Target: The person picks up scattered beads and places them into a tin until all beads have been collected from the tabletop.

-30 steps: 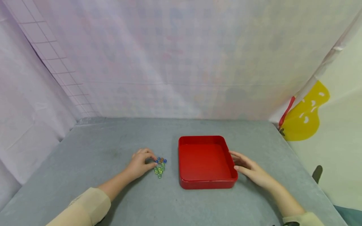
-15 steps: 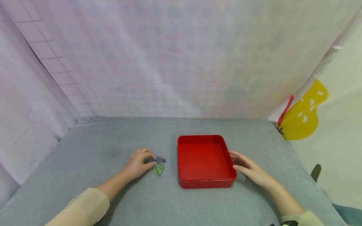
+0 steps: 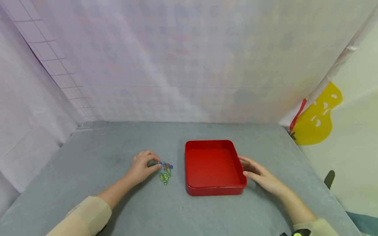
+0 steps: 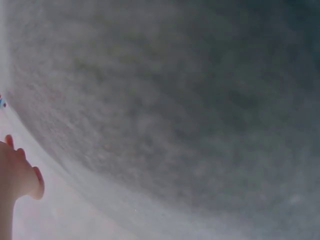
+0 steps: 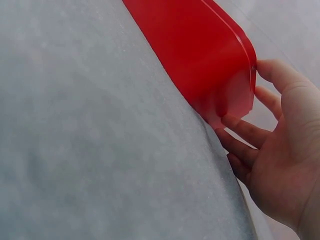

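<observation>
Marbles (image 3: pixel 165 177) lie in a loose cluster on the grey table (image 3: pixel 165 213), left of and below the centre of the frame, green ones lowest, blue and amber ones along the top. At the cluster's upper left, the left hand (image 3: pixel 142 167) pinches a blue marble (image 3: pixel 159 163) between thumb and fingertip, as far as the head view shows; how firmly, I cannot tell. Smooth and round, that marble could well squirt out if the pinch is slight or off-centre, and a knuckle brushing the others might set them rolling, since no edge is seen around them. The red tray (image 3: pixel 215 191) sits a little right of the marbles, below centre, open side up; its floor is in plain sight and no marble lies on it. The right hand (image 3: pixel 261 177), lower right, grasps nothing: its extended fingers merely touch the tray's right outer wall. Too hard a push there could slide the tray left into the marbles. Farther out, pale sleeves (image 3: pixel 85 214) enter at the lower corners and a white sheet (image 3: pixel 177 65) fills the upper frame
</observation>
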